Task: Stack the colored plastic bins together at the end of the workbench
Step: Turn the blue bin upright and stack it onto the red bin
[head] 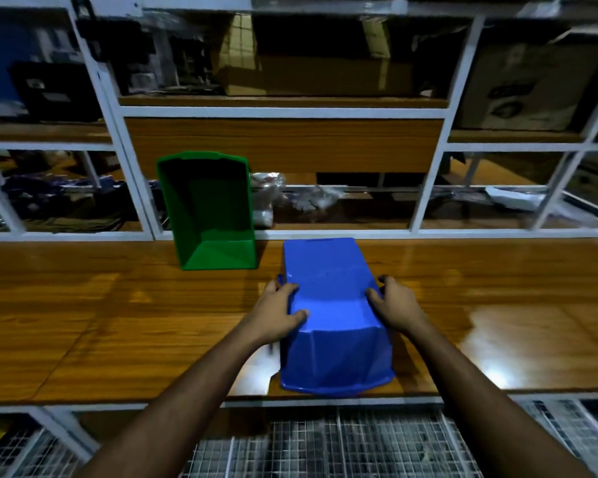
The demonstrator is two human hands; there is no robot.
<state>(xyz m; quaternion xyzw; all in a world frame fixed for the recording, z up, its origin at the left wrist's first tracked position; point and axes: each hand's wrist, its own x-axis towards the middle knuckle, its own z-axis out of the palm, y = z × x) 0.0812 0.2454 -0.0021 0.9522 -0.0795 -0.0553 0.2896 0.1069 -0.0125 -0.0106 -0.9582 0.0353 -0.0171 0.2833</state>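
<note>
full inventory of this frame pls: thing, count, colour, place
blue bin: 1, blue, upside down on the workbench near its front edge, centre
green bin: 1, green, tipped up with its opening toward the camera, at the back of the bench, left of the blue bin
workbench: 1, glossy brown wood, across the middle of the view
shelving: 1 unit, white frame with wood shelves, behind the bench
cardboard boxes: at least 2, brown, upper shelves; contents too dark to tell
plastic bags: a few, clear or white, lower shelf right of the green bin
wire mesh: grey, below the bench
left hand: 1, grips the blue bin's left side
right hand: 1, grips the blue bin's right side
</note>
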